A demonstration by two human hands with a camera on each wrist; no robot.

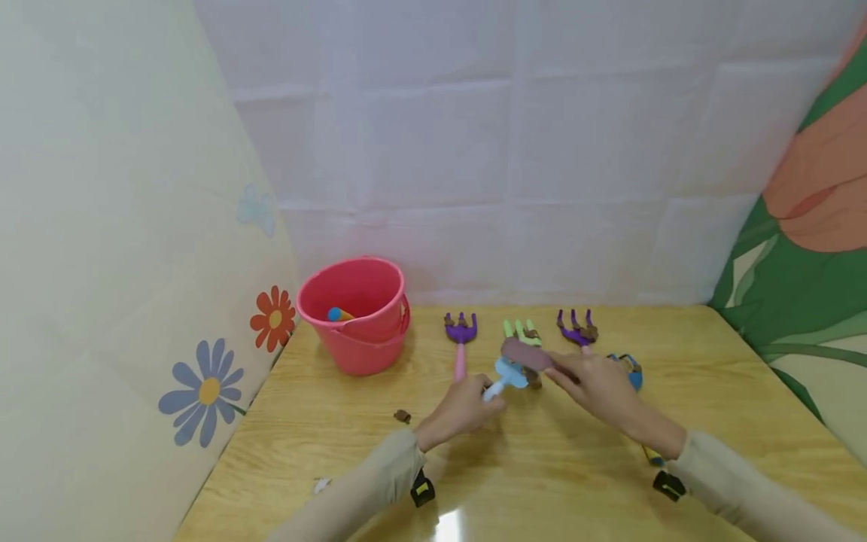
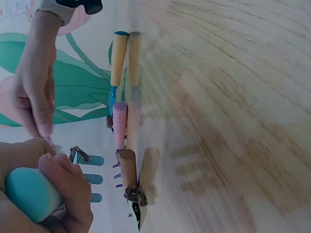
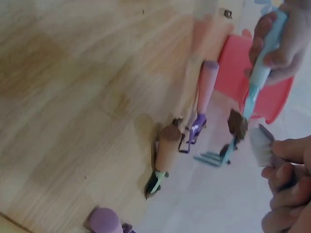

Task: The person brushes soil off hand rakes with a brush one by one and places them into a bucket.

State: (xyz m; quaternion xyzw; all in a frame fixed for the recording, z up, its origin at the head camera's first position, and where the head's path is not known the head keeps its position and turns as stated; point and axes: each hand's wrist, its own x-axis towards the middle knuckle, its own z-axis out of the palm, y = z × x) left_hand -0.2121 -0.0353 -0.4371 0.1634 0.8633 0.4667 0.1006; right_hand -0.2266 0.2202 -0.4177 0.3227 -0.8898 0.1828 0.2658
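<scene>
My left hand (image 1: 463, 410) grips the handle of a light blue hand fork (image 1: 509, 372), tines pointing away from the hand. In the right wrist view, brown dirt clumps (image 3: 237, 124) cling to the fork's neck and head. My right hand (image 1: 599, 388) holds a small mauve-backed scrub brush (image 1: 527, 354). Pale bristles (image 3: 261, 148) face the fork's neck at close range; whether they touch it I cannot tell. The left wrist view shows the fingers curled round the rounded handle end (image 2: 31, 194), with the tines partly hidden behind them.
A pink-red bucket (image 1: 359, 350) at the back left holds a blue-tipped handle. Behind my hands lie dirty forks: purple (image 1: 461, 333), green (image 1: 520, 330), another purple (image 1: 576, 335). A blue tool (image 1: 634, 379) lies right. A brown clump (image 1: 403, 415) and white scrap (image 1: 321, 484) lie left.
</scene>
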